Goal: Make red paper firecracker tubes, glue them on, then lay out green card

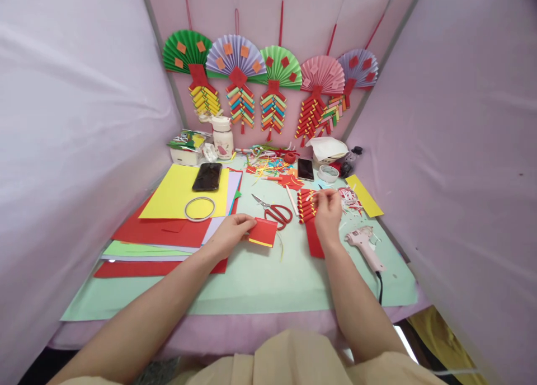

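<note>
My left hand (232, 231) pinches the left edge of a small red paper piece with a yellow trim (262, 231), lying on the pale green mat (268, 278). My right hand (328, 210) has its fingers curled at a row of small red paper rolls with yellow bands (306, 205), which sit on a red paper strip (314, 240). Whether those fingers grip a roll I cannot make out. Red-handled scissors (276, 211) lie between the two hands.
A stack of coloured paper sheets (168, 222) with a tape ring (199, 209) and a black phone (207, 177) lies left. A pink glue gun (364, 245) lies right. A second phone (305, 169), paper scraps (268, 162), a bottle (222, 136) and hanging paper fans (272, 71) fill the back.
</note>
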The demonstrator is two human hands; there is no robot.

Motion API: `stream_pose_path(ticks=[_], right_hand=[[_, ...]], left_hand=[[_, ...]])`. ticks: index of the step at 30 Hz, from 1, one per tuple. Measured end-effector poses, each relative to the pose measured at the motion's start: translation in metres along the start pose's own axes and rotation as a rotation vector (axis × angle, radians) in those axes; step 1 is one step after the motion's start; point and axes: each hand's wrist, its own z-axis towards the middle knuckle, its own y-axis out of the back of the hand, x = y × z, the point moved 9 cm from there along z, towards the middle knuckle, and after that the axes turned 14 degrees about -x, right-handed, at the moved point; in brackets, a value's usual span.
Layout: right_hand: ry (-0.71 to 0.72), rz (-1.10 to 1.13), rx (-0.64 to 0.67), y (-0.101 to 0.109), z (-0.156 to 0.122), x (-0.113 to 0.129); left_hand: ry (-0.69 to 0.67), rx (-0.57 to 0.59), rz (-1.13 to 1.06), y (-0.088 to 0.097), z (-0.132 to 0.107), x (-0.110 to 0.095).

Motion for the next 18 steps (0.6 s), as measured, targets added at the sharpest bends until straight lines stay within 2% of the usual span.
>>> stream_pose_path(ticks=[3, 6, 9, 12, 14, 18], right_hand=[[-0.033, -0.002, -0.25, 0.045, 0.042, -0.024], [-0.03, -0.105, -0.383, 0.081, 0.068, -0.046], [0.045, -0.323, -0.329, 0.09, 0.078, -0.054], [0.142, -0.412, -0.288, 0.083, 0.073, -0.044], [0.219, -0.425, -0.209, 0.065, 0.063, -0.03], [0.21, -0.325, 0.146, 0.009, 0.028, -0.01]], left_hand=[[0.004, 0.018, -0.016, -0.002, -0.001, 0.0], [-0.001, 0.008, -0.018, -0.002, -0.001, -0.002], [0.007, -0.012, -0.017, 0.0, 0.0, -0.002], [0.021, -0.034, -0.036, 0.002, 0.002, -0.001], [0.026, -0.059, -0.063, 0.005, 0.003, -0.001], [0.02, -0.156, -0.142, 0.014, 0.004, -0.006]])
